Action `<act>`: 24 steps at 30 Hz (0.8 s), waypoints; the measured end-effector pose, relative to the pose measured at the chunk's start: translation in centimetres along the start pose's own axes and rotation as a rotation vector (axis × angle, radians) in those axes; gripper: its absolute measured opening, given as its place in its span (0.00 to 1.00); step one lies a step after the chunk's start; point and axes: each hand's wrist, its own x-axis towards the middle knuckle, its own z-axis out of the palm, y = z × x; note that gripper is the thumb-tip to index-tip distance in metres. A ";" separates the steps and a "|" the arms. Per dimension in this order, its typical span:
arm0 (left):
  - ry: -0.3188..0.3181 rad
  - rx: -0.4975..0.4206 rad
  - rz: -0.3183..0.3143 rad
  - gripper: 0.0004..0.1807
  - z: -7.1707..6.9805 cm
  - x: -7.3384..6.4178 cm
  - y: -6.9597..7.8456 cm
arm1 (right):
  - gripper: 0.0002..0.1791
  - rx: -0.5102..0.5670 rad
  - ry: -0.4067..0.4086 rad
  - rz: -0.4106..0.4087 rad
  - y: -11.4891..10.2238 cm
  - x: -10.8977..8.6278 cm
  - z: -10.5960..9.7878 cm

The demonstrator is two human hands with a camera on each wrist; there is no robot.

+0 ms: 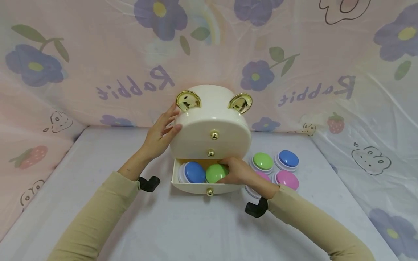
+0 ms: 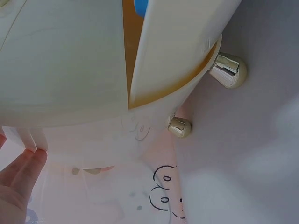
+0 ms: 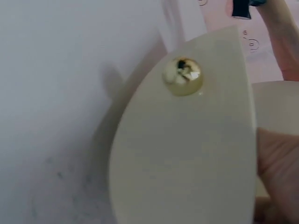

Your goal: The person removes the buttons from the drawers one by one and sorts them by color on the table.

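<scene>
A cream, rounded storage box (image 1: 209, 137) with gold ears and gold knobs stands on the table, its bottom drawer (image 1: 192, 187) pulled out. My left hand (image 1: 162, 133) rests against the box's left side, fingers fairly straight; two fingertips touch it in the left wrist view. Inside the drawer lie a blue-domed push button (image 1: 195, 172) with a white base and a green-domed push button (image 1: 215, 173). My right hand (image 1: 240, 170) reaches into the drawer, thumb and fingers gripping the green one's right side. The drawer front hides much of this hand in the right wrist view.
Right of the box sit more push buttons: a green one (image 1: 262, 161), a blue one (image 1: 289, 158), a pink one (image 1: 287, 179), and another pink one (image 1: 263, 176) partly behind my right wrist. A patterned cloth (image 1: 209, 54) rises behind the white tabletop (image 1: 196, 228).
</scene>
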 end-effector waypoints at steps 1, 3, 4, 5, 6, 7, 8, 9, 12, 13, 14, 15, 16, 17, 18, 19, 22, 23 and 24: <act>0.002 0.000 0.002 0.34 0.0 0.0 0.0 | 0.27 0.000 0.003 -0.009 0.0 0.0 0.0; 0.005 0.002 0.006 0.34 0.0 0.0 0.0 | 0.27 -0.008 0.012 -0.032 0.1 0.0 0.0; 0.006 0.001 0.008 0.34 0.0 0.0 0.0 | 0.27 -0.011 0.015 -0.042 0.2 0.1 0.0; 0.006 0.003 0.008 0.34 0.0 0.0 0.0 | 0.27 -0.014 0.019 -0.055 0.3 0.1 0.0; 0.005 0.001 0.006 0.34 0.0 0.0 0.0 | 0.27 -0.017 0.024 -0.069 0.4 0.1 0.0; 0.004 0.000 0.004 0.34 0.0 0.0 0.1 | 0.27 -0.026 0.029 -0.081 0.5 0.1 0.0; 0.002 0.002 0.002 0.34 0.0 0.0 0.1 | 0.27 -0.031 0.035 -0.095 0.7 0.1 0.1; 0.002 0.002 0.003 0.34 0.0 0.0 0.1 | 0.27 -0.034 0.038 -0.103 0.8 0.1 0.1; 0.001 0.002 0.002 0.34 0.0 0.1 0.1 | 0.28 -0.040 0.053 -0.113 1.0 0.0 0.1; 0.002 0.004 0.004 0.35 0.0 0.1 0.1 | 0.28 -0.040 0.057 -0.113 1.1 0.0 0.1; 0.003 0.006 0.006 0.35 0.0 0.1 0.1 | 0.28 -0.040 0.062 -0.114 1.1 0.0 0.1; 0.005 0.007 0.009 0.35 0.0 0.1 0.2 | 0.27 -0.038 0.065 -0.109 1.0 -0.1 0.1; 0.005 0.010 0.007 0.34 0.0 0.0 0.2 | 0.27 -0.040 0.070 -0.107 1.0 -0.1 0.1; 0.005 0.010 0.007 0.34 0.0 0.0 0.2 | 0.27 -0.040 0.076 -0.112 1.0 -0.1 0.1; 0.003 0.012 0.007 0.35 0.0 0.0 0.2 | 0.27 -0.043 0.079 -0.108 1.0 -0.1 0.1; 0.001 0.014 0.004 0.35 0.0 0.0 0.2 | 0.27 -0.050 0.086 -0.107 1.0 -0.2 0.1; -0.003 0.012 -0.003 0.35 0.0 0.0 0.3 | 0.26 -0.064 0.102 -0.103 1.0 -0.3 0.0; -0.003 0.011 -0.003 0.35 0.1 0.0 0.3 | 0.26 -0.063 0.106 -0.102 1.1 -0.3 0.0; -0.003 0.011 -0.003 0.35 0.0 0.0 0.3 | 0.26 -0.064 0.110 -0.093 1.1 -0.4 0.0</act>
